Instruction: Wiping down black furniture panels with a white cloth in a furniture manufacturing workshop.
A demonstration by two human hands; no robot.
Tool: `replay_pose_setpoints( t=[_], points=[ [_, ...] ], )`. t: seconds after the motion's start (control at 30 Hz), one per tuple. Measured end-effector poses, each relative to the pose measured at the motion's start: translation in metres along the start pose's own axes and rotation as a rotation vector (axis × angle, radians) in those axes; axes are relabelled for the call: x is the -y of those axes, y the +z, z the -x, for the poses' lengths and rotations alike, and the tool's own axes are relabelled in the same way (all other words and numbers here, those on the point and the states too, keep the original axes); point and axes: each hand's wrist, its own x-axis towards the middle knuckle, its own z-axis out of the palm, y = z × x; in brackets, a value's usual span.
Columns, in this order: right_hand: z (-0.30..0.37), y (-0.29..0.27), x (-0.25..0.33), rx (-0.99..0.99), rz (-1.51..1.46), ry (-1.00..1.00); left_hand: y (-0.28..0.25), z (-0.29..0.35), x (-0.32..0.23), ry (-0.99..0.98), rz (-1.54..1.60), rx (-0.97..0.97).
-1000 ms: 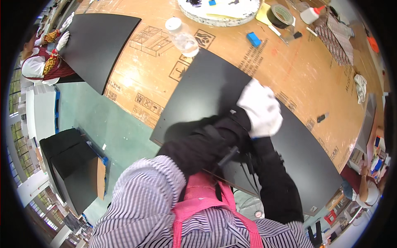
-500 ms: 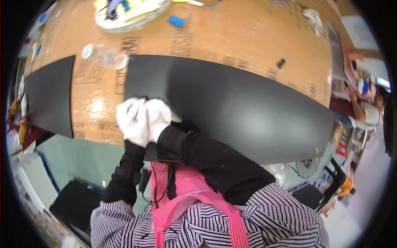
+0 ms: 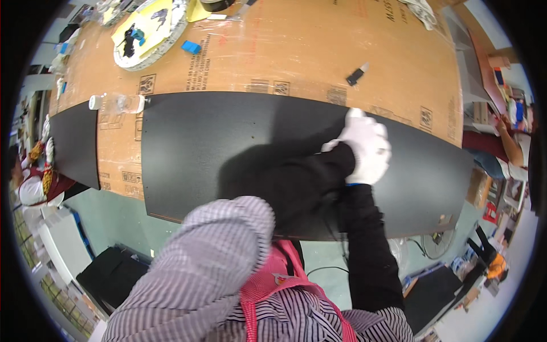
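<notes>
A long black panel point(image 3: 188, 171) lies across the cardboard-covered table point(image 3: 296, 51) in front of me. Toward its right part, both my white-gloved hands are pressed together on the surface. My left hand point(image 3: 356, 132) reaches across from the left, the black-sleeved forearm low over the panel. My right hand point(image 3: 373, 162) lies against it, coming up from below. The fingers look curled; whatever they may hold is hidden beneath the gloves. A small black-handled blade point(image 3: 356, 74) rests on the cardboard beyond my hands.
A clear bottle point(image 3: 121, 103) with a white cap lies by the panel's far left corner. Farther back are a blue block point(image 3: 191, 47) and a white round tray point(image 3: 149, 58) with yellow sheets. Another black panel point(image 3: 77, 145) lies left, near a co-worker's gloved hand. Another person stands right.
Both hands have moved together along the panel from its left end to its right part. The view has shifted too, and my left arm now stretches across my body.
</notes>
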Motion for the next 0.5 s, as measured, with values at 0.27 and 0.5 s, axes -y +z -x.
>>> replay_pose_setpoints(
  t=[0.27, 0.5],
  points=[
    [-0.057, -0.053, 0.036, 0.163, 0.090, -0.037, 0.019, -0.035, 0.006, 0.095, 1.271, -0.576],
    [0.006, -0.025, 0.299, 0.182, 0.571, -0.167, 0.174, -0.026, -0.251, -0.005, 3.269, -0.563]
  ],
)
